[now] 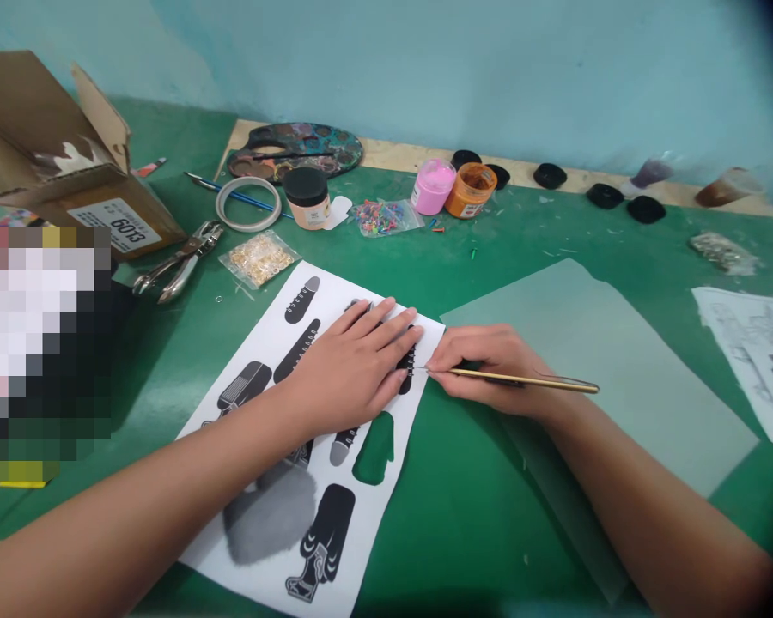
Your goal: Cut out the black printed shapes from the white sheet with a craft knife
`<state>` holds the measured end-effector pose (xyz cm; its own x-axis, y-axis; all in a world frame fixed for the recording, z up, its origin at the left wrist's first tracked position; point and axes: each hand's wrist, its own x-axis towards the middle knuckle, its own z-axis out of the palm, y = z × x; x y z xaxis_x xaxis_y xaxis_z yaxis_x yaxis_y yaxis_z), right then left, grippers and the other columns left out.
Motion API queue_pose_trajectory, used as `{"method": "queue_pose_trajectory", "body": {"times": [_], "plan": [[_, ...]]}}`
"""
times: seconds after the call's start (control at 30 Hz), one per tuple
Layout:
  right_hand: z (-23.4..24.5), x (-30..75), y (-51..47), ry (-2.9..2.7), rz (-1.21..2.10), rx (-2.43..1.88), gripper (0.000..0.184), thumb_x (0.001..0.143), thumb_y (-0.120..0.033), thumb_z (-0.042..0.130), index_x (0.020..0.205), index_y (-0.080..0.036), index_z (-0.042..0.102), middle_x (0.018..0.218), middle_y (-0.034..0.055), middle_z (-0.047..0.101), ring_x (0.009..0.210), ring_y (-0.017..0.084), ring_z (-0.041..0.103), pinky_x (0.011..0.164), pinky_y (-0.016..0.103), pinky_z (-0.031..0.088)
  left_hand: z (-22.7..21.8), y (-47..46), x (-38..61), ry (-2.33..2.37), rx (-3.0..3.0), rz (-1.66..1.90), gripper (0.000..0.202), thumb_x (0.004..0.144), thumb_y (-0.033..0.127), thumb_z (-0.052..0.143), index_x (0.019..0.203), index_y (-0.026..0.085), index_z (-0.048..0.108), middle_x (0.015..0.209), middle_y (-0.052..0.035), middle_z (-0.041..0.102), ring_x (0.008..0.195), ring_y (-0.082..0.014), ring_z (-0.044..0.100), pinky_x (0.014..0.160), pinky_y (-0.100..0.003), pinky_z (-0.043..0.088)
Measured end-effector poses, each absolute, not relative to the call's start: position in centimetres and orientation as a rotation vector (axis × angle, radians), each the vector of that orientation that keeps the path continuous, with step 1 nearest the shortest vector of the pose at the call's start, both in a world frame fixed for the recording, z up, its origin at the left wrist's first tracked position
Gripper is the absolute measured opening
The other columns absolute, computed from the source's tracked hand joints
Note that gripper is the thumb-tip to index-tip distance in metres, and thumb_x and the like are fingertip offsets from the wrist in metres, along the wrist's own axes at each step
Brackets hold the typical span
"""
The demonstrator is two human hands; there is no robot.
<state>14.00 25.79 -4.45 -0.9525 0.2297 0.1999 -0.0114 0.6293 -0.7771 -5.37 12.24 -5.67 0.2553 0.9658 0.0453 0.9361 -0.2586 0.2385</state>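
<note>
My left hand [354,365] lies flat with fingers stretched out on a white printed sheet [276,326] of black shoe-part shapes, pressing it to the green table. My right hand [489,369] is closed in a pinch on a thin gold-coloured tool [541,382], like a fine brush or blade handle. Its tip touches the sheet's right edge beside a black laced shape, just past my left fingertips. One shape lower in the sheet is cut out, showing green.
A pale green sheet [605,360] lies to the right, another printed paper [753,352] at far right. At the back are paint jars [451,187], a black-lidded jar [306,197], a palette [296,148], a tape ring [248,204], bead bags, pliers [177,262] and a cardboard box [57,154].
</note>
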Motion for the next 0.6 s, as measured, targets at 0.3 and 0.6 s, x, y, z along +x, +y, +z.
{"method": "queue_pose_trajectory", "body": {"times": [0.3,0.6], "plan": [[-4.31,13.91,26.00,-2.592,1.211,-0.144,0.011,0.085,-0.012,0.063,0.082,-0.021,0.069,0.082,0.0023,0.073,0.074,0.014,0.067,0.069,0.026,0.051,-5.70,12.27,-5.40,1.799,2.350,0.277,0.053,0.102,0.039,0.035,0.150,0.018,0.041,0.159,-0.0071,0.034,0.150,-0.0312,0.023,0.122,-0.052,0.017],[-4.17,13.90,26.00,-2.589,1.225,-0.124,0.011,0.085,-0.012,0.063,0.082,-0.021,0.068,0.081,0.0023,0.072,0.074,0.014,0.065,0.069,0.026,0.050,-5.71,12.20,-5.40,1.799,2.342,0.263,0.053,0.102,0.038,0.034,0.151,0.018,0.040,0.160,-0.0067,0.033,0.150,-0.0312,0.022,0.122,-0.051,0.016]]}}
